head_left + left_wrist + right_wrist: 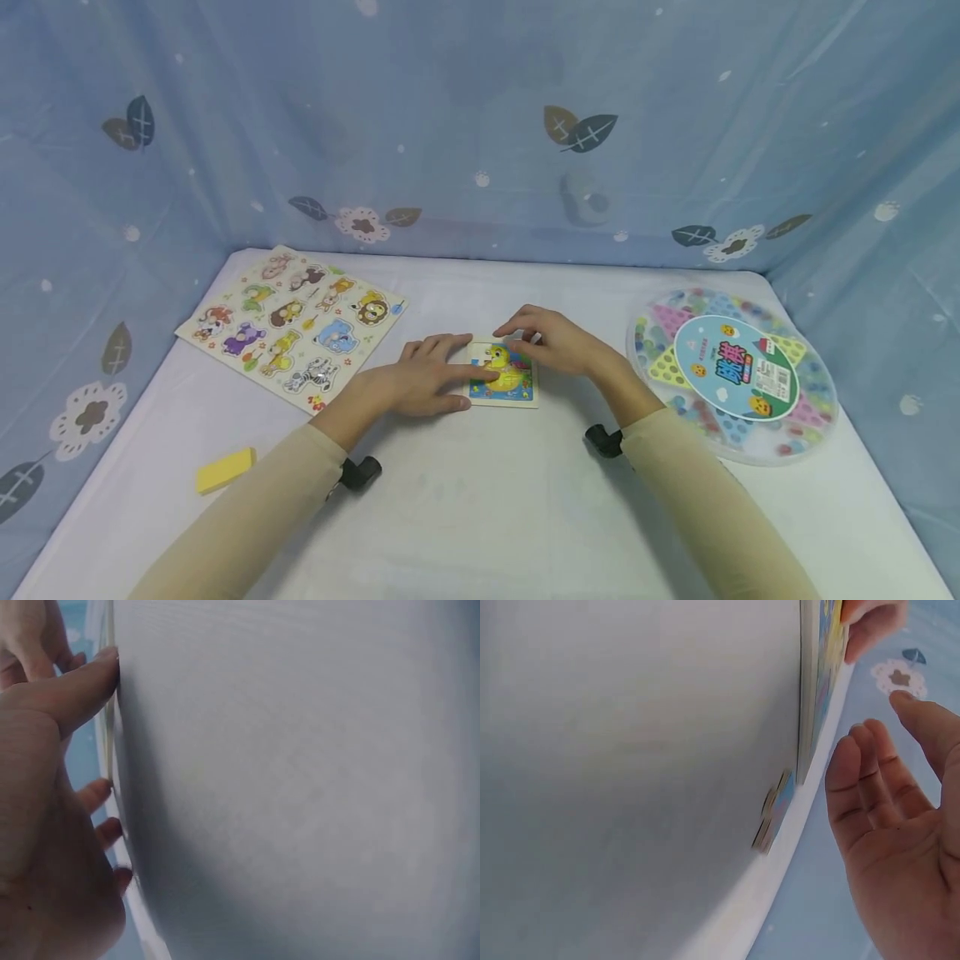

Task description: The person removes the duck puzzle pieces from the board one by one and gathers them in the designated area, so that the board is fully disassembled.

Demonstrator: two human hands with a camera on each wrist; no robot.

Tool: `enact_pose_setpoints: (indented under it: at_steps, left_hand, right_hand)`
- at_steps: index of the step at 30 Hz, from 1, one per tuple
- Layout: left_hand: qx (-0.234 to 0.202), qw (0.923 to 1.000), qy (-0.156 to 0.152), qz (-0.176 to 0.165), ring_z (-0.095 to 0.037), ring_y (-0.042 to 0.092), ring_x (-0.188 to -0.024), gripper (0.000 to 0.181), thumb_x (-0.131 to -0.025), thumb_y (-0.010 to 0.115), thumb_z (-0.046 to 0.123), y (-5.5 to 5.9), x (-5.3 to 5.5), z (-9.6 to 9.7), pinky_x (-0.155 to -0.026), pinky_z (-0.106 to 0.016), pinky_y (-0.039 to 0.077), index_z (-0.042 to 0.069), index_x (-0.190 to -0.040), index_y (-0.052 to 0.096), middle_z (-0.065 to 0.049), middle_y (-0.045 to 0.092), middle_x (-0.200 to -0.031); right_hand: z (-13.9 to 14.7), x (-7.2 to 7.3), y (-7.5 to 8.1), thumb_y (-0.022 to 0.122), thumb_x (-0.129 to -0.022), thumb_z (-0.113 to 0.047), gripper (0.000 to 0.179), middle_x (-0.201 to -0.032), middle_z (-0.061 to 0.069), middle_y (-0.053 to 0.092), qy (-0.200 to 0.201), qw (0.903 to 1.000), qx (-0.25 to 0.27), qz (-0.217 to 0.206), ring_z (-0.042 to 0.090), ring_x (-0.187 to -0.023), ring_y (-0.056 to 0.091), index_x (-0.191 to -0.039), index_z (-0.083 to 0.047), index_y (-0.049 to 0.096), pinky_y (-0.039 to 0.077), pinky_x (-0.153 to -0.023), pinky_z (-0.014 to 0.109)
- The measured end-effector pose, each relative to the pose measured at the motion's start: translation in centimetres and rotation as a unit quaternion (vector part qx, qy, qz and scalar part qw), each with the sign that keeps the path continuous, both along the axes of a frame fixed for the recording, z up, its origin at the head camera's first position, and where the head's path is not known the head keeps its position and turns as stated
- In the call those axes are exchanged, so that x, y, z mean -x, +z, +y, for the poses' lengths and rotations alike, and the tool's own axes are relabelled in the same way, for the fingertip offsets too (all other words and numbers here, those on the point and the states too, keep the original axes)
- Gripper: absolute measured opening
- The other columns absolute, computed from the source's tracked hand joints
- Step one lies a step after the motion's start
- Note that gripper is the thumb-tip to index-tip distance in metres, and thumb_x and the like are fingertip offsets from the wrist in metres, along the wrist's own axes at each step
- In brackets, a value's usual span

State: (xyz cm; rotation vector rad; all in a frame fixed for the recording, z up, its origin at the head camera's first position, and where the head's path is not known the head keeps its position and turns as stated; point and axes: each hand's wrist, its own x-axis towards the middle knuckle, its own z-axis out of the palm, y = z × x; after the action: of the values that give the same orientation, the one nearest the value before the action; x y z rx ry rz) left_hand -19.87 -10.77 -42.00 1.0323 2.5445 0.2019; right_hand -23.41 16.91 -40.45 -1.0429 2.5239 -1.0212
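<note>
A small square jigsaw puzzle (501,392) with a yellow duck-like figure on blue lies in the middle of the table. My left hand (427,379) is spread at its left side, index finger extended across the picture and thumb by the lower left edge. Over the upper right corner hovers my right hand (555,340), its fingers loosely bent. In the right wrist view the thumb and fingers of that hand stand apart with nothing between them. A loose jigsaw piece (776,814) rests on the table beside the puzzle there; I cannot make it out in the head view.
At the back left lies a large board of animal shapes (288,321). A yellow block (225,471) sits at the front left. On the right is a round clear case (731,375) with a star-patterned board and colored marbles. Blue curtains (480,125) border the white table (480,517).
</note>
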Motion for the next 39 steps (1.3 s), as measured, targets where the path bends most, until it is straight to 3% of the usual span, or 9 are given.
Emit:
enact_pose_setpoints:
  at_steps: [6,16,39]
  left_hand:
    - [-0.002,1.0,-0.005,-0.007,-0.04,0.007,-0.157,0.056,-0.104,0.049,0.056,0.0,0.2,-0.1,-0.116,-0.067,0.018,0.057,-0.157,0.028,-0.009,0.001,-0.173]
    - [-0.012,0.9996,-0.008,-0.024,-0.04,0.006,-0.157,0.056,-0.105,0.049,0.056,0.0,0.3,-0.3,-0.117,-0.068,0.015,0.055,-0.157,0.029,-0.009,0.0,-0.173]
    - [-0.012,0.9997,-0.007,-0.019,-0.041,0.007,-0.157,0.056,-0.104,0.049,0.056,0.0,0.2,-0.4,-0.116,-0.068,0.017,0.054,-0.157,0.03,-0.009,0.002,-0.173]
  right_hand:
    - [-1.0,0.2,0.0,0.063,-0.101,-0.007,0.03,-0.121,0.014,0.063,0.02,0.9994,-0.027,-0.004,0.019,-0.093,0.064,-0.129,-0.006,0.071,0.053,-0.084,0.039]
    - [-2.0,0.6,-0.5,0.064,-0.102,-0.015,0.028,-0.125,0.008,0.061,0.023,0.9965,-0.08,0.001,0.024,-0.108,0.061,-0.128,-0.01,0.073,0.049,-0.1,0.043]
    - [-2.9,0.7,-0.4,0.065,-0.102,-0.016,0.02,-0.133,0.007,0.053,-0.003,0.9918,-0.123,-0.033,0.025,-0.116,0.055,-0.121,-0.02,0.071,0.045,-0.107,0.046]
